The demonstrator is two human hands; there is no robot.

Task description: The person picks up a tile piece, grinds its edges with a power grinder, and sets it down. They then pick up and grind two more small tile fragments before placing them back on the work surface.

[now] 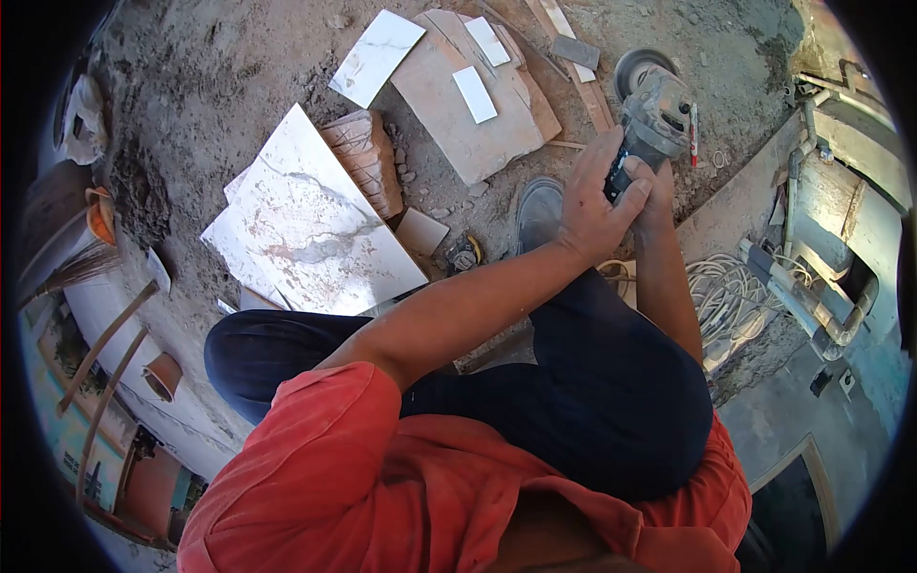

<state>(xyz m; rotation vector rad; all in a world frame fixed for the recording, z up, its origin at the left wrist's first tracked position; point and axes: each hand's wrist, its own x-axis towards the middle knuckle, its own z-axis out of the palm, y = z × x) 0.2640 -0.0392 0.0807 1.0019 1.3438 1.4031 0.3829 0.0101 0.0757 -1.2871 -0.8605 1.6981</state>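
An angle grinder (659, 107) with a grey, dusty head is up at the right, its round disc (638, 71) pointing away from me. My left hand (594, 199) is closed on the near side of its dark body, thumb across it. Wrapped round the same body from the right is my right hand (653, 196), its fingers partly hidden. A red and white marker (694, 136) lies just right of the grinder. Near the disc, a small grey block (576, 52) rests across a long narrow strip (594, 100).
Left of my shoe (541, 212) lies a large marble-patterned tile (304, 222) beside a broken stone (366, 158). A flat stone slab (468, 143) carries small white tile pieces (475, 94). Coiled cable (731, 296) and pipes (812, 306) are at the right.
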